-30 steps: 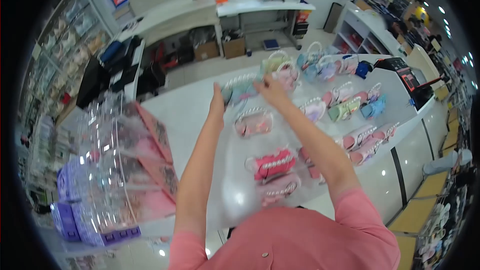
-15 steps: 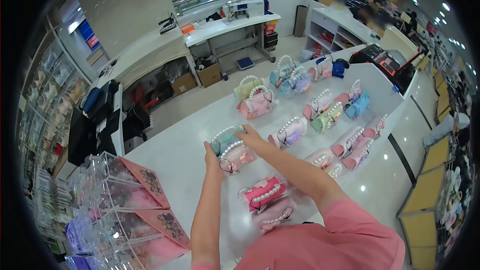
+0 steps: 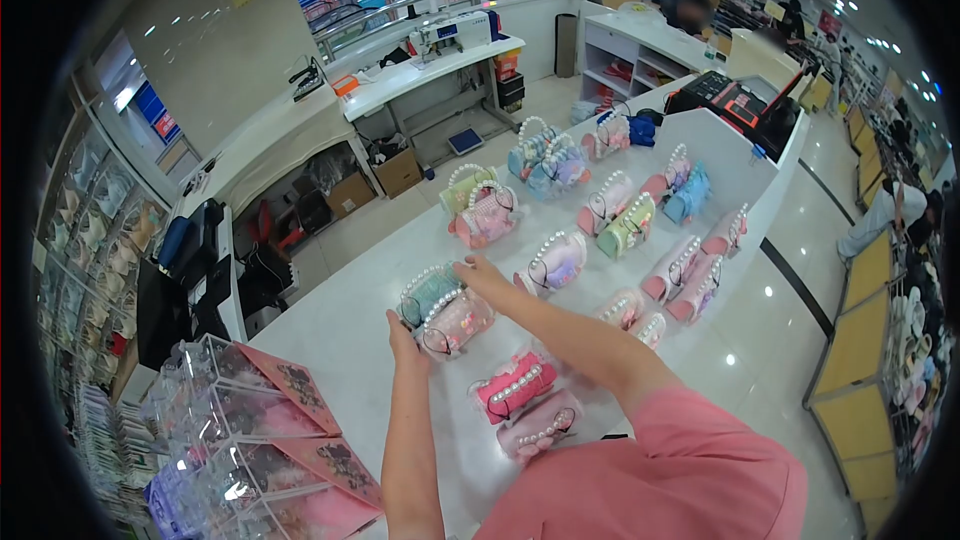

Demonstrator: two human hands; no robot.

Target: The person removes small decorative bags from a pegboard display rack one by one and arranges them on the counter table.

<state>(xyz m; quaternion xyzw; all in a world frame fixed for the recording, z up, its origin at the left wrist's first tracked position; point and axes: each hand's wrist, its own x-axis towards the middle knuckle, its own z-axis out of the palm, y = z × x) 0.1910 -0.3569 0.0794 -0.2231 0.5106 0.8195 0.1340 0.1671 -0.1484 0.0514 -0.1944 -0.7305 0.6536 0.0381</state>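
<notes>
A small green barrel-shaped handbag (image 3: 430, 289) with a pearl-bead handle sits on the white counter. My left hand (image 3: 402, 333) closes on its left end, and the fingertips of my right hand (image 3: 478, 278) are at its right end. Right in front of it, very close, is a pale pink barrel handbag (image 3: 462, 324) with a pearl handle and small ornaments. Nearer to me are a bright pink handbag (image 3: 515, 387) and a dusty pink one (image 3: 540, 427). To the right of my right hand stands a pink and lilac handbag (image 3: 555, 265).
Several more pearl-handled bags, such as a blue one (image 3: 688, 194) and a light green one (image 3: 627, 226), stand in rows on the white counter (image 3: 330, 315). Clear boxes with pink cards (image 3: 290, 385) are stacked at front left. A sewing machine (image 3: 450, 32) stands behind.
The whole view has shifted, so the counter and bags appear further left. Both hands stay at the ends of the green handbag, which has hardly moved against the pale pink one.
</notes>
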